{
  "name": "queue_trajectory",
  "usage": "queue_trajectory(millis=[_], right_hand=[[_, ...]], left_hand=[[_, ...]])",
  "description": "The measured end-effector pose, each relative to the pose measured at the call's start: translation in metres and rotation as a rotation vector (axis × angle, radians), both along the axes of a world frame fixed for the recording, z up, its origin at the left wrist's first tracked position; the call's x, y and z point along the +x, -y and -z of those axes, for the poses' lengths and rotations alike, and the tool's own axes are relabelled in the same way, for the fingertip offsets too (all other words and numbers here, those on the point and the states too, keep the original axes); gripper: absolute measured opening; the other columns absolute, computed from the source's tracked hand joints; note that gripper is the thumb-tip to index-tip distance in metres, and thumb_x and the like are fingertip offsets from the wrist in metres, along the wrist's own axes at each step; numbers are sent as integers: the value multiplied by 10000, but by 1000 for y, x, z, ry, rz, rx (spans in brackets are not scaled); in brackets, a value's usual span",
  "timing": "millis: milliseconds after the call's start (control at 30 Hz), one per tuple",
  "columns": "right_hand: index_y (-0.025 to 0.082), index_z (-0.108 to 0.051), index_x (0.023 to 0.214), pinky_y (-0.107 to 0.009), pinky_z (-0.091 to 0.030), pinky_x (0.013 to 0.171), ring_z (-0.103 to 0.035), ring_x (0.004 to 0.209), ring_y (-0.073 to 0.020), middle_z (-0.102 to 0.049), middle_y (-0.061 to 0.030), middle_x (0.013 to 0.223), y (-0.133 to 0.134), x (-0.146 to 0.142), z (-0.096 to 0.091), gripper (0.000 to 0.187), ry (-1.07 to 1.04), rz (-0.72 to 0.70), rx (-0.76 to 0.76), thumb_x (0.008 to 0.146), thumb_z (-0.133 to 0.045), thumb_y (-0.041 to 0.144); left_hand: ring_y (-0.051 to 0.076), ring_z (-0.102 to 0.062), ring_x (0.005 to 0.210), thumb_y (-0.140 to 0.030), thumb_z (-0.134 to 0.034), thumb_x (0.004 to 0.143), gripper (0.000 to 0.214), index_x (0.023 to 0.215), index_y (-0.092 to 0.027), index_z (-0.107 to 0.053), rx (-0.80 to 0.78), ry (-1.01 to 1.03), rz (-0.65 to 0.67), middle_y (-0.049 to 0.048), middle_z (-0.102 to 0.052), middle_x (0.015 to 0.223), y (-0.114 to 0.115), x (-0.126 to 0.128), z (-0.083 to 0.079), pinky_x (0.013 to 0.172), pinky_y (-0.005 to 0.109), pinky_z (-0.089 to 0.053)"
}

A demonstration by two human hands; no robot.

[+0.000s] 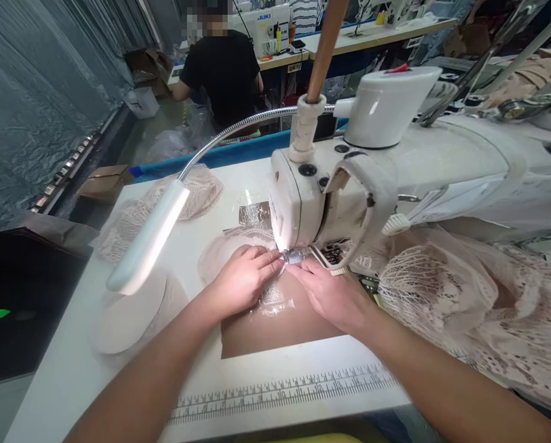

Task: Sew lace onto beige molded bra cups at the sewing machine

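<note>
Both my hands rest on the white sewing table right under the head of a white sewing machine (303, 203). My left hand (242, 277) lies palm down on a pale lace fabric piece (220, 249), fingers together and pointing at the presser foot (294, 255). My right hand (328, 289) lies flat opposite it, fingertips pressing the fabric beside the foot. A brown mat (275, 332) with clear film on it lies beneath the hands.
A gooseneck lamp (148, 243) hangs over the table's left side. Lace cup pieces (196, 194) are stacked at the back left, a lace heap (478, 307) at the right. A printed ruler (284, 391) runs along the front edge. Another person in black (224, 67) sits behind.
</note>
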State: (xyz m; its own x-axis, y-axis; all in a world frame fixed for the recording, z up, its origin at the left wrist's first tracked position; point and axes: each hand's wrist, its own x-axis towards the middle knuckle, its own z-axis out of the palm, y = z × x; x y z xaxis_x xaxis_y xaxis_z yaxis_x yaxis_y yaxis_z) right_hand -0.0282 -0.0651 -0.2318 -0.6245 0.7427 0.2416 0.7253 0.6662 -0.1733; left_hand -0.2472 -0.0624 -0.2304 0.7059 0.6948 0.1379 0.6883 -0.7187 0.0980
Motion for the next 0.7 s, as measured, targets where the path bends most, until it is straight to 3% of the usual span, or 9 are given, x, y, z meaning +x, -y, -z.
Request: queue_trajectory(millis=[700], right_hand=[[238,-697,1101,-222,-359,552,-531,623,-119,-678,-24,839,-2,1,-1,387,-75,16,-92,842,-441,105]], left_hand=[[270,-509,1013,-163,-478,863,431,1289,-146,-540,44,18,-36,107,-580,1294,-7,-3,4,855,422,-422]])
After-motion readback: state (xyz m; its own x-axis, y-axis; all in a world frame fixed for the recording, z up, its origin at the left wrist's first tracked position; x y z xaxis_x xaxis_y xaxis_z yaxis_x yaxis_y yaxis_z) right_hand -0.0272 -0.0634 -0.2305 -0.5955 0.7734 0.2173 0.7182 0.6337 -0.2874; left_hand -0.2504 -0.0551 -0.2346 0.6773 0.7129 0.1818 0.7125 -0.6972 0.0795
